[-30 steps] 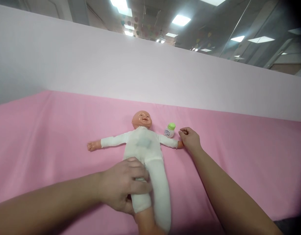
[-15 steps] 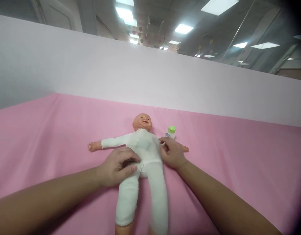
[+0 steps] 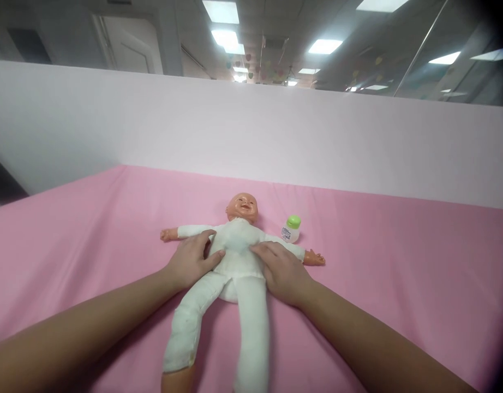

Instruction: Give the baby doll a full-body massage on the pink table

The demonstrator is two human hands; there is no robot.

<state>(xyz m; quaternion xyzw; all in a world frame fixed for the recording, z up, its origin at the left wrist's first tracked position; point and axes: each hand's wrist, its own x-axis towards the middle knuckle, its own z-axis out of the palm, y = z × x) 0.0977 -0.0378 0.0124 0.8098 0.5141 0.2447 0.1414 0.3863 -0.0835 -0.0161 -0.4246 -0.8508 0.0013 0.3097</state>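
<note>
The left hand (image 3: 190, 262) lies against one side of the doll (image 3: 238, 262), thumb and fingers parted, with the thumb on the torso; it is not clamped. The doll lies face up on the pink cloth (image 3: 394, 278), arms spread, head toward the white wall (image 3: 251, 131), legs toward the viewer. Its torso is between the two hands, which are apart. A pale blue-green patch (image 3: 238, 244) marks the chest. The right hand (image 3: 286, 273) rests its fingers on the other side of the torso; whether it grips cannot be told. Beyond the doll's arm on that side stands a small bottle (image 3: 291, 233) with a green cap (image 3: 293, 221) in place. Its label (image 3: 286, 233) carries dark print, too small to read. The bottle's fill level cannot be told.
</note>
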